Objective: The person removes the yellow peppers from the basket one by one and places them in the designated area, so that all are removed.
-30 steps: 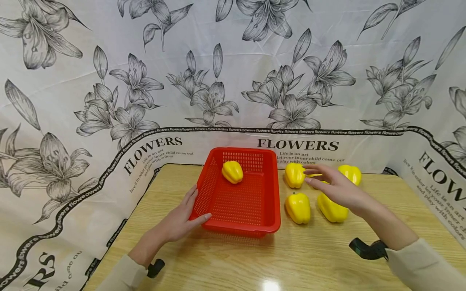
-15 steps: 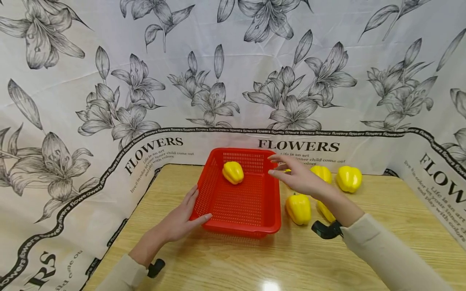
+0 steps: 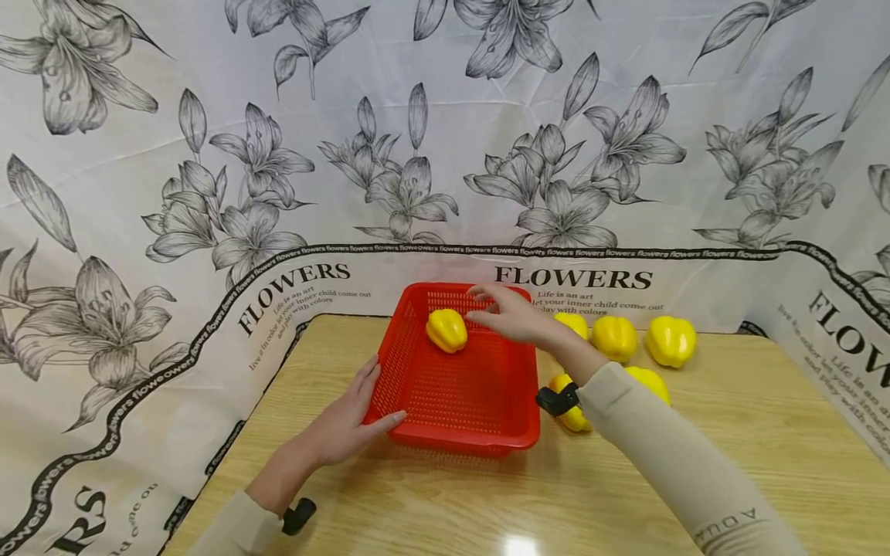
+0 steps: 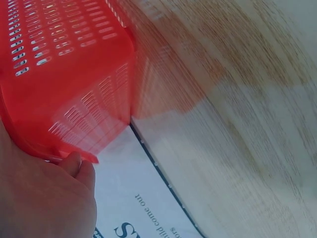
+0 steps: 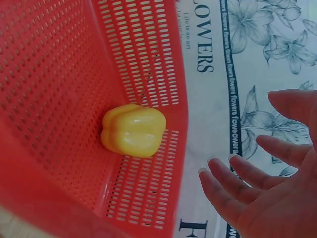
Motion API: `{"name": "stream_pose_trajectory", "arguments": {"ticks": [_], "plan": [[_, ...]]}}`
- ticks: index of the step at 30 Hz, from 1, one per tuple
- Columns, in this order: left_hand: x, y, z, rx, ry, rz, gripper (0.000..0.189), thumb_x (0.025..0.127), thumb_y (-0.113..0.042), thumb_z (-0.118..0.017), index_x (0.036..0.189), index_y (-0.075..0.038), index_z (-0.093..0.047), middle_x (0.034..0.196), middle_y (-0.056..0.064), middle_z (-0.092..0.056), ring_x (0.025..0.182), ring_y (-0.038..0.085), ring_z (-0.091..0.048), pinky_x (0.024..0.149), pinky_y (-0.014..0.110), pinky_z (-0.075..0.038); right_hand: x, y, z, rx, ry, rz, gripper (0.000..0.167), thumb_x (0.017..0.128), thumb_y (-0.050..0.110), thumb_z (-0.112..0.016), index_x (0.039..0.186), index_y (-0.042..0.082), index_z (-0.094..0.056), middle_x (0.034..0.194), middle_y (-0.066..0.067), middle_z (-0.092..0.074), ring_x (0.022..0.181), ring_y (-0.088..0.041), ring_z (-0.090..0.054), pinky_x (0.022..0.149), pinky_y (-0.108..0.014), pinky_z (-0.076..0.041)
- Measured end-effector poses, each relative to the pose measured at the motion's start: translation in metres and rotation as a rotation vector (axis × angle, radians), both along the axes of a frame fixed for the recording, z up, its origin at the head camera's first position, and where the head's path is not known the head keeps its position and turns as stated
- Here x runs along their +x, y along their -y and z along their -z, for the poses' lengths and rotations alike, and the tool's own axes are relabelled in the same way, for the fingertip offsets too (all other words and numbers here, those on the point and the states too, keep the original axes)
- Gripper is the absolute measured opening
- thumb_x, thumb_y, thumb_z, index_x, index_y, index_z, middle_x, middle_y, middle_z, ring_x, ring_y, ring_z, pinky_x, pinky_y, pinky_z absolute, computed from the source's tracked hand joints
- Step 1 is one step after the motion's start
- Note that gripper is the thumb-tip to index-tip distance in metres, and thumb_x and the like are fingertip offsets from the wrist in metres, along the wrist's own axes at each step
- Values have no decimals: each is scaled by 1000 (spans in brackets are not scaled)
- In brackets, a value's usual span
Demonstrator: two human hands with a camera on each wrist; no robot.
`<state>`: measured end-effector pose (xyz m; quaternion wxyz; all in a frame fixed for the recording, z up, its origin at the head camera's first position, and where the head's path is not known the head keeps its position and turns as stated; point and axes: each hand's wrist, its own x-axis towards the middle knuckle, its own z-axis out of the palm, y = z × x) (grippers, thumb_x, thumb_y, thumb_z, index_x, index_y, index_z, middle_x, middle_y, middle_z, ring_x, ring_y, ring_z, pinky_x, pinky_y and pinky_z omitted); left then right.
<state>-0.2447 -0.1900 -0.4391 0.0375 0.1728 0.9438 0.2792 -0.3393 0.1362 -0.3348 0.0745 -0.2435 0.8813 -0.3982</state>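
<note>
A red plastic basket (image 3: 452, 444) with slotted walls stands on the table. Inside it, near the back left, lies one yellow bell pepper (image 3: 446, 331), also visible in the right wrist view. My left hand (image 3: 341, 425) rests at the basket's front left corner, fingers straight along the outer left side and thumb over the front rim. In the left wrist view its fingertips touch the red rim. Over the back right of the basket hovers my right hand (image 3: 511, 313), holding nothing. Its fingers are spread and apart from the pepper in the right wrist view.
Several more yellow bell peppers (image 3: 670, 341) sit on the wooden table (image 3: 431, 502) right of the basket, partly hidden by the right forearm. A white flower-printed cloth (image 3: 389, 193) hangs behind and along the sides. Each wrist wears a black mount (image 3: 299, 516).
My right hand has moved left, from above the peppers on the table to above the basket. The left hand, the basket and the pepper inside have stayed put.
</note>
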Motion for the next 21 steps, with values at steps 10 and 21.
{"name": "stream_pose_trajectory", "arguments": {"ticks": [10,21], "plan": [[-1,-1,1,1,5,2,106,91,-75,-54,167,-18,-6,172,-9,1,153,29,-28,116,55,-37,-42,29,29,91,-31,29,56,104,25,-58,150,-3,-43,152,-29,-42,141,-43,-41,112,-56,-39],[0,-2,1,-5,-8,-4,103,94,-69,-56,166,-17,-4,172,-7,1,151,30,-30,117,54,-36,-62,49,55,199,14,45,78,101,29,-62,159,-4,-24,163,-26,-28,154,-43,-16,123,-56,-20]]}}
